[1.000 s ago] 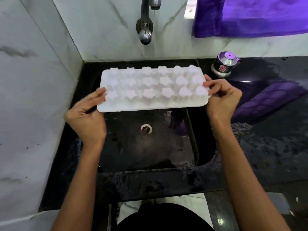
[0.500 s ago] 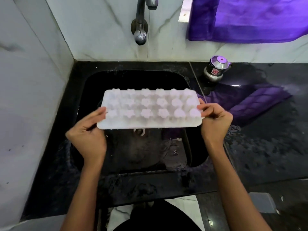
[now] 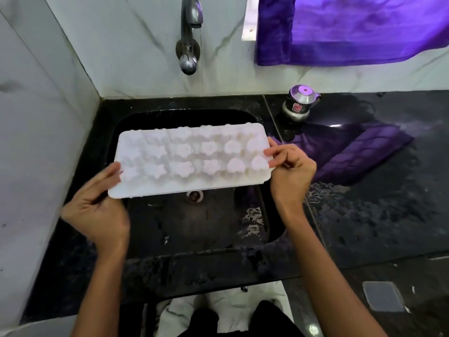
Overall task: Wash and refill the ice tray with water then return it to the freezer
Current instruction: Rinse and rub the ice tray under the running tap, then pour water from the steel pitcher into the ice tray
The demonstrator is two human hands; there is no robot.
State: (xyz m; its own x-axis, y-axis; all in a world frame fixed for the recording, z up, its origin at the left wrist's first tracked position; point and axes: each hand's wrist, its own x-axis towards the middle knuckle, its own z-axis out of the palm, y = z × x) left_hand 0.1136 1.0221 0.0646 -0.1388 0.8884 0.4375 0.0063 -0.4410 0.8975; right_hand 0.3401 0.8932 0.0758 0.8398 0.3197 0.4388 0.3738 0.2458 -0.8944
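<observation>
A white ice tray (image 3: 189, 161) with star, flower and heart shaped moulds hangs upside down over the black sink (image 3: 194, 229), its bumps facing up. My left hand (image 3: 97, 205) holds its left short edge, fingers on top. My right hand (image 3: 289, 171) pinches the right short edge between thumb and curled fingers. A steel tap (image 3: 188, 47) juts from the wall above the sink's back, and a thin stream of water falls from it behind the tray. The drain (image 3: 194, 197) shows just under the tray's near edge.
A small steel pot with a lid (image 3: 300, 103) stands on the wet black counter (image 3: 376, 215) right of the sink. A purple cloth (image 3: 352, 27) hangs on the marble wall above it. A marble wall (image 3: 36, 142) closes the left side.
The tray has come down from just under the tap toward me and now hangs lower over the sink's middle. Both hands kept hold of its ends.
</observation>
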